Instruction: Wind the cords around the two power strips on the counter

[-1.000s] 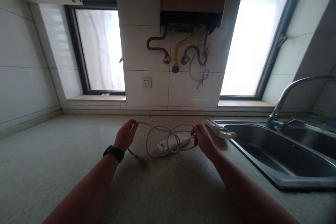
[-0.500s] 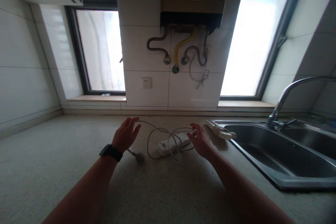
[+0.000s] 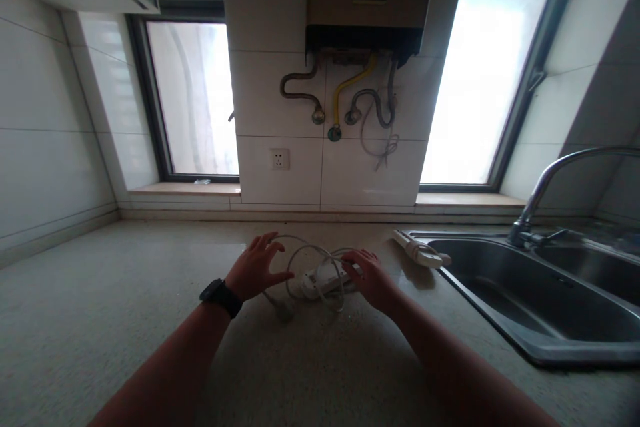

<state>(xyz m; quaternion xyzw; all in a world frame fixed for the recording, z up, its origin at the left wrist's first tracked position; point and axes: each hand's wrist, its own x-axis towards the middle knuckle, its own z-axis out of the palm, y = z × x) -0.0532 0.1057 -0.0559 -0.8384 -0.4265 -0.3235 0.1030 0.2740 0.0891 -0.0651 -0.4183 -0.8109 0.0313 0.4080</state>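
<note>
A white power strip [image 3: 311,283] lies on the countertop between my two hands, with loose loops of its white cord [image 3: 295,247] over and around it. My left hand [image 3: 256,268], wearing a black watch on the wrist, is open at the left of the loops. Its thumb is stretched toward the strip, and the cord runs by its fingertips. The plug [image 3: 284,311] hangs or lies below that thumb, slightly blurred. Over the strip's right end, my right hand [image 3: 371,278] has its fingers closed on the cord loops and partly hides the strip.
Right of my right hand, a second white power strip [image 3: 419,250] with its cord wound round it lies beside the sink [image 3: 500,320]. A faucet [image 3: 537,197] rises behind the basin. On the back wall are a socket [image 3: 280,159] and a water heater [image 3: 367,7] with hoses.
My left hand has shifted right and its thumb has spread toward the strip. The plug and cord loops have moved right. My right hand has moved slightly left and down, its fingers closing on the cord.
</note>
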